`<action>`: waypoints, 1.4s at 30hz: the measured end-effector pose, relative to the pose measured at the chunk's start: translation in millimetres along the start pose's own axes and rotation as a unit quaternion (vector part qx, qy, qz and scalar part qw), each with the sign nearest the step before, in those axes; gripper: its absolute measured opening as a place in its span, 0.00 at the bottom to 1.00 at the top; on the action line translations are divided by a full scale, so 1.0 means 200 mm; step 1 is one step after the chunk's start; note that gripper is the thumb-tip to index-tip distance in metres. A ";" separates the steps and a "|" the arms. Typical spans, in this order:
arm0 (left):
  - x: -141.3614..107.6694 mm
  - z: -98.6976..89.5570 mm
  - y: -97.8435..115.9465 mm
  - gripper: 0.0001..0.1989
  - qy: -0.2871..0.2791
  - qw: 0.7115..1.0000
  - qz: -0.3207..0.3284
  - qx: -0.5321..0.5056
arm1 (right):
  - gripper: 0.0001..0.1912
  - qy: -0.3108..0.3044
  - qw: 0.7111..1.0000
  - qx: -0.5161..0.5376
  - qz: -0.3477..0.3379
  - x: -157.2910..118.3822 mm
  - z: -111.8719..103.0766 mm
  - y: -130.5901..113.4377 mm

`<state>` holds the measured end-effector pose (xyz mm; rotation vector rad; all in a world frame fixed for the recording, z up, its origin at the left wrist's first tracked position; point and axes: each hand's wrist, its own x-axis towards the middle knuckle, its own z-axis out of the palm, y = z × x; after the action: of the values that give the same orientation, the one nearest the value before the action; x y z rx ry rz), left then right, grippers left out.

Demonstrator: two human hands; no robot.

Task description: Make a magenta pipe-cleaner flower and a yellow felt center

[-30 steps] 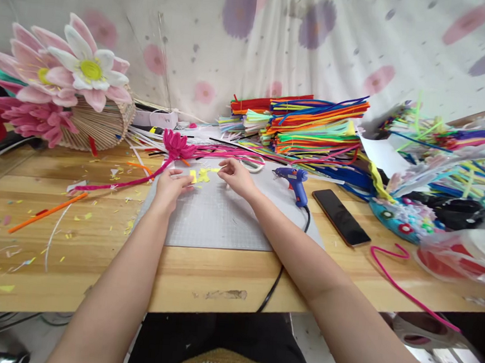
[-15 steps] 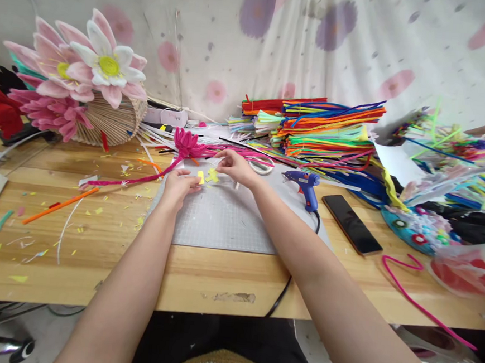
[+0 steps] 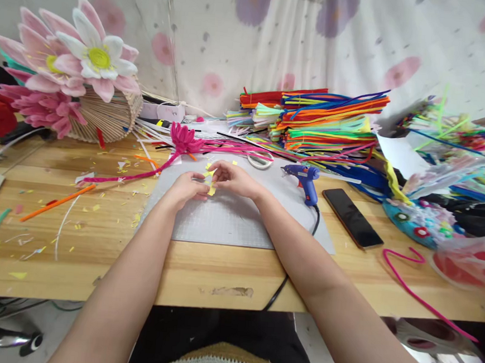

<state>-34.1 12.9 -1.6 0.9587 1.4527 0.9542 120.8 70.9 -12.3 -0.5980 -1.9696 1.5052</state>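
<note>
Over the grey cutting mat (image 3: 226, 225) my left hand (image 3: 188, 190) and my right hand (image 3: 235, 180) are close together, fingertips nearly meeting. Between them is a small yellow piece (image 3: 211, 191), which looks like paper or felt. My left fingers are closed toward its edge, and my right hand pinches at it from the other side. More yellow bits show just behind the fingertips, partly hidden by them. A magenta pipe-cleaner flower (image 3: 184, 138) with a long fuzzy stem lies behind my left hand.
To the right lie a blue glue gun (image 3: 305, 181) with its black cord and a phone (image 3: 352, 218). Bundles of coloured pipe cleaners (image 3: 327, 121) are stacked at the back. A basket (image 3: 105, 117) of pink flowers stands left. An orange stick (image 3: 58, 203) and yellow scraps litter the left side.
My hands have drawn closer together, the left one shifting right and slightly down. The yellow pieces held apart before are now bunched between my fingertips. The view has tilted slightly.
</note>
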 end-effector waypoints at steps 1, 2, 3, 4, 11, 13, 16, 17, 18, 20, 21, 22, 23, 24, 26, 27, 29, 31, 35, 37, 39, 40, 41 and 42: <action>0.00 0.00 0.00 0.22 0.002 1.000 -0.001 0.001 | 0.19 0.006 1.000 -0.013 -0.003 0.00 0.00 0.00; 0.00 0.00 0.00 0.21 0.003 1.000 -0.001 0.001 | 0.19 0.011 1.000 -0.026 -0.004 0.00 0.00 0.00; 0.00 0.00 0.00 0.21 0.001 1.000 -0.002 -0.001 | 0.19 0.016 0.999 -0.039 -0.004 -0.01 0.00 0.00; 0.00 0.00 0.00 0.21 -0.002 1.000 -0.002 -0.005 | 0.19 0.019 0.998 -0.052 -0.003 -0.01 0.00 0.00; 0.00 -0.01 0.00 0.21 -0.012 0.999 -0.006 -0.037 | 0.20 0.033 0.993 -0.109 0.011 -0.01 0.02 0.02; 0.00 -0.01 0.00 0.22 -0.011 0.999 -0.009 -0.043 | 0.20 0.039 0.993 -0.111 0.016 -0.01 0.03 0.02; 0.00 -0.01 0.00 0.24 -0.017 0.998 -0.014 -0.057 | 0.20 0.051 0.993 -0.109 0.018 -0.01 0.03 0.02; 0.01 -0.02 0.00 0.24 -0.019 0.998 -0.014 -0.062 | 0.20 0.055 0.993 -0.107 0.018 -0.01 0.03 0.02; 0.01 -0.02 0.00 0.25 -0.022 0.997 -0.014 -0.067 | 0.20 0.058 0.993 -0.106 0.018 -0.01 0.03 0.02; 0.01 -0.02 0.00 0.26 -0.026 0.997 -0.014 -0.076 | 0.20 0.066 0.992 -0.105 0.019 -0.01 0.03 0.01; 0.01 -0.02 -0.01 0.26 -0.026 0.996 -0.014 -0.081 | 0.20 0.071 0.991 -0.108 0.019 -0.01 0.03 0.01; 0.01 -0.02 -0.01 0.26 -0.026 0.996 -0.013 -0.086 | 0.20 0.077 0.991 -0.111 0.019 -0.01 0.03 0.01; 0.01 -0.02 -0.01 0.25 -0.026 0.995 -0.012 -0.091 | 0.19 0.084 0.990 -0.114 0.018 -0.01 0.04 0.01; 0.01 -0.02 -0.01 0.25 -0.025 0.995 -0.010 -0.095 | 0.19 0.090 0.989 -0.118 0.019 -0.01 0.04 0.01; 0.02 -0.02 -0.02 0.24 -0.022 0.994 -0.007 -0.102 | 0.18 0.102 0.987 -0.126 0.022 -0.01 0.04 0.01; 0.02 -0.02 -0.02 0.24 -0.019 0.994 -0.006 -0.105 | 0.18 0.108 0.985 -0.130 0.024 -0.01 0.04 0.01; 0.02 -0.02 -0.02 0.24 -0.012 0.994 -0.003 -0.110 | 0.18 0.116 0.983 -0.138 0.025 -0.01 0.05 0.01; 0.02 -0.02 -0.02 0.24 -0.011 0.994 0.001 -0.110 | 0.18 0.124 0.981 -0.144 0.024 -0.01 0.05 0.01; 0.03 -0.01 -0.02 0.23 -0.011 0.995 0.007 -0.101 | 0.18 0.139 0.978 -0.156 0.026 0.00 0.05 0.01; 0.03 -0.01 -0.01 0.22 -0.005 0.995 0.006 -0.100 | 0.18 0.146 0.976 -0.161 0.030 0.00 0.06 0.00; 0.03 -0.01 -0.01 0.21 0.003 0.995 0.005 -0.099 | 0.18 0.151 0.974 -0.164 0.033 0.01 0.06 0.00; 0.03 0.00 -0.02 0.21 0.006 0.995 0.004 -0.098 | 0.18 0.152 0.974 -0.164 0.033 0.01 0.06 0.00; 0.03 0.00 -0.02 0.20 0.008 0.995 0.005 -0.098 | 0.18 0.152 0.975 -0.160 0.032 0.01 0.06 0.00; 0.03 0.00 -0.02 0.20 0.010 0.995 0.006 -0.097 | 0.18 0.153 0.976 -0.153 0.032 0.01 0.06 0.00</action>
<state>-35.6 17.9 -7.0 0.8169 1.3434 1.0944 111.6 62.8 -13.6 -0.9692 -1.9625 1.0711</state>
